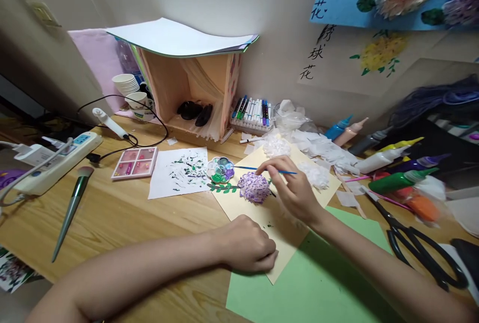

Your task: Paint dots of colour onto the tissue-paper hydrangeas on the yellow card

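My right hand [292, 186] pinches a thin blue paintbrush [245, 167], whose tip points left over the flower-shaped paint palette [220, 169]. Just below the brush, a purple and white paper flower [254, 187] sits on a cream sheet [277, 258], with painted green leaves [224, 188] beside it. My left hand [249, 245] is closed in a fist, resting on the lower edge of the cream sheet; whether anything lies inside its fingers is hidden. White paper flowers [277, 146] stand toward the sheet's far side.
A green sheet [337, 283] lies under the cream one. Black scissors [415, 238] and paint bottles [400, 179] are at right. Markers [254, 111] stand behind. Leftward are a paint-smeared paper [160, 178], a pink makeup palette [134, 162], a large brush [73, 208] and a power strip [56, 163].
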Tool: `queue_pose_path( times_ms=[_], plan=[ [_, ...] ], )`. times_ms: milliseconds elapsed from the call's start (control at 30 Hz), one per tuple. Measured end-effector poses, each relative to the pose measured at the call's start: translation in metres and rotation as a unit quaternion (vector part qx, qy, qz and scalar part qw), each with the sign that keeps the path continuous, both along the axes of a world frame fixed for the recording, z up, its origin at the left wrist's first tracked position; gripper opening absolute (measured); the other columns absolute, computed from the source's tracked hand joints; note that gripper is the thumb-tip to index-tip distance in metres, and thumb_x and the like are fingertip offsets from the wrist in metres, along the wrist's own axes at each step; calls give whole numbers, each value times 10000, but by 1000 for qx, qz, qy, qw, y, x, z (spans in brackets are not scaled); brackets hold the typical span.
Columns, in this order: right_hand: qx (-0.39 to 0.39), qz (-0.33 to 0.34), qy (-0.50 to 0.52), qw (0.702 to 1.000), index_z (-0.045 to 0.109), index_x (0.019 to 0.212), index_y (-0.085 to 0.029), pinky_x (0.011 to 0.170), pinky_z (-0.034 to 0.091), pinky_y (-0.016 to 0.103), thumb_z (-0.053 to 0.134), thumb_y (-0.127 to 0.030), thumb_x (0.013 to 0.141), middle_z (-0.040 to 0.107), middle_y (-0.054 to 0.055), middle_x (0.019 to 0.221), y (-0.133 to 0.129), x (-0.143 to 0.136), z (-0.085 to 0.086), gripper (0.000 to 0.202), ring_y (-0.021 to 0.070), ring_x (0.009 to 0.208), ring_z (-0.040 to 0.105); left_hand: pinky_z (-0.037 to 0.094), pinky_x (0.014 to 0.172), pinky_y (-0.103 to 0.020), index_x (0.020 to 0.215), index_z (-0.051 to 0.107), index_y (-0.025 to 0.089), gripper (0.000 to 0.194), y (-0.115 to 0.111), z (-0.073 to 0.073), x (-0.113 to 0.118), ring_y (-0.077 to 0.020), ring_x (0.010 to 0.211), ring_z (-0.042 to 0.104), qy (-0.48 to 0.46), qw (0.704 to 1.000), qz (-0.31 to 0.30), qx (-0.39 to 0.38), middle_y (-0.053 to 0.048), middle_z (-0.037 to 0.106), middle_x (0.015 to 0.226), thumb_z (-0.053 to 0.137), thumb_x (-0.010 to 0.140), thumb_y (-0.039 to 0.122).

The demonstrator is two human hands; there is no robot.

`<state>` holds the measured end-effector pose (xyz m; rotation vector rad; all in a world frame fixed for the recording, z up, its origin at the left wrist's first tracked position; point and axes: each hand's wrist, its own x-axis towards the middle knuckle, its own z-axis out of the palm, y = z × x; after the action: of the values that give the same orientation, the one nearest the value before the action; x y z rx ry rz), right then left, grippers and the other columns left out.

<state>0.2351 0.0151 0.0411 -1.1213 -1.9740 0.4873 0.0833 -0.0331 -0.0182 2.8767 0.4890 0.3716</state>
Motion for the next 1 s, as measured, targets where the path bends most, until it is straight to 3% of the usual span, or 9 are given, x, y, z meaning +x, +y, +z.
queue_pose_path(
  times_ms=[133, 267, 433, 733, 1000],
  plan=[
    [43, -64, 73, 994, 615, 851, -233, 807, 417, 350, 387, -256, 924, 621, 30, 853, -11, 28, -9, 240, 187, 885, 551, 254, 414, -258, 556, 531, 177, 278, 0, 1, 0, -124, 459, 559, 0, 1000, 5, -2, 10, 630, 530, 491, 814, 274],
    [88, -141, 163, 973, 623, 841, -233, 788, 430, 366, 471, -235, 878, 602, 34, 831, -19, 63, -35, 156, 200, 863, 558, 254, 408, -253, 539, 509, 178, 295, 0, 3, 0, -120, 439, 541, 4, 1000, 4, -6, 12, 609, 506, 474, 821, 259],
    [95, -132, 217, 962, 613, 792, -226, 746, 419, 395, 463, -219, 860, 592, 32, 730, -25, 83, -58, 165, 210, 776, 549, 251, 407, -253, 540, 499, 179, 318, 0, 7, 0, -109, 409, 492, 4, 1000, -1, -11, 15, 574, 483, 434, 844, 242],
    [19, -123, 287, 950, 552, 726, -201, 678, 393, 343, 434, -226, 869, 545, 12, 687, -22, 84, -59, 187, 168, 692, 525, 249, 426, -266, 567, 489, 181, 313, 3, 12, 1, -103, 415, 419, 7, 999, -14, -35, 18, 521, 493, 408, 868, 200],
    [-16, -94, 227, 969, 564, 759, -209, 706, 410, 352, 424, -207, 883, 575, 20, 726, -24, 86, -54, 187, 176, 754, 540, 218, 433, -295, 600, 491, 184, 279, 3, 12, 1, -114, 432, 391, 0, 998, -18, -52, 26, 500, 524, 424, 871, 177]
  ],
)
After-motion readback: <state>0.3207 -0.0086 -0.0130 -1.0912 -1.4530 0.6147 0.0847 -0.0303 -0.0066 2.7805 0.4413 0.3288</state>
